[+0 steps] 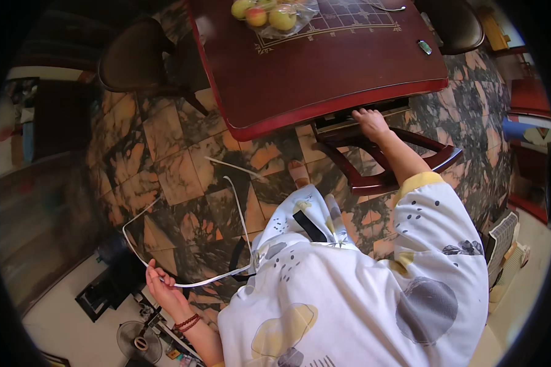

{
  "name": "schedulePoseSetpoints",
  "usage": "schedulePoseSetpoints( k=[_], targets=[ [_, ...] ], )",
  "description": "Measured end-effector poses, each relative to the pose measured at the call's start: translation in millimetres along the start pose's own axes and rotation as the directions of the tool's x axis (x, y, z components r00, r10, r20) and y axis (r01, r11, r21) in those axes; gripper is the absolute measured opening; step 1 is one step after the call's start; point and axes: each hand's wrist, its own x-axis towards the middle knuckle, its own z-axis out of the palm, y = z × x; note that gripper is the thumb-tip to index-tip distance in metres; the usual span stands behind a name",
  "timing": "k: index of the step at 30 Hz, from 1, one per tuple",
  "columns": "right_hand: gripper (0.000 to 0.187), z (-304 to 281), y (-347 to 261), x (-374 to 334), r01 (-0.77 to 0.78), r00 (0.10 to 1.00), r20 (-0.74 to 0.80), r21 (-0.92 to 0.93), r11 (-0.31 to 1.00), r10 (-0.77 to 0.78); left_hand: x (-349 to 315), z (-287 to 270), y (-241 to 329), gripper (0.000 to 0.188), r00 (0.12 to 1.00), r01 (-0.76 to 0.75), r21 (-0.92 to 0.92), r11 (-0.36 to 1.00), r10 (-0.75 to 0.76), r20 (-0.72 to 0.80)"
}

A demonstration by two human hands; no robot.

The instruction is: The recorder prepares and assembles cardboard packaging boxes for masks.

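My left hand (162, 289), with a red bead bracelet on its wrist, is closed around a thin white cord (208, 282). One stretch of the cord runs from the hand to my waist, and another loops out over the floor. At the near edge of the dark red table (324, 85), a shallow drawer (330, 125) stands partly pulled out. My right hand (371, 124) reaches to the drawer's front edge with its fingers bent over it. What lies inside the drawer is mostly hidden.
A dark wooden chair (382, 183) stands below the drawer, close to my right forearm. Bagged apples (281, 17) and a small green object (424, 47) lie on the table. Another chair (134, 58) is at the left. A fan (139, 342) stands at the lower left.
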Motion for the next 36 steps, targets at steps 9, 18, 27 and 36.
schedulePoseSetpoints(
  k=[9, 18, 27, 36],
  targets=[
    [0.028, -8.9, -34.9, 5.7, 0.15, 0.977, -0.109, -0.264, 0.953, -0.184, -17.2, 2.3, 0.6, 0.029, 0.999, 0.016, 0.027, 1.0, -0.015, -0.048],
    [0.021, -10.0, -42.2, 13.2, 0.24, 0.961, -0.153, 0.036, 0.97, -0.232, -15.7, -15.0, -17.6, 0.025, 0.992, 0.026, 0.026, 0.999, -0.022, -0.121],
    [0.024, -148.0, -279.0, 1.2, 0.214, 0.902, -0.07, 0.929, 0.301, -0.426, -49.2, -33.7, -3.4, 0.019, 0.893, -0.445, 0.225, 0.867, 0.449, 0.036],
    [0.033, -224.4, -527.7, -125.1, -0.544, 0.574, 0.079, 0.78, -0.308, -0.815, -136.4, -167.7, -40.6, 0.022, 0.654, -0.615, 0.716, 0.33, 0.721, 0.23]
  ],
)
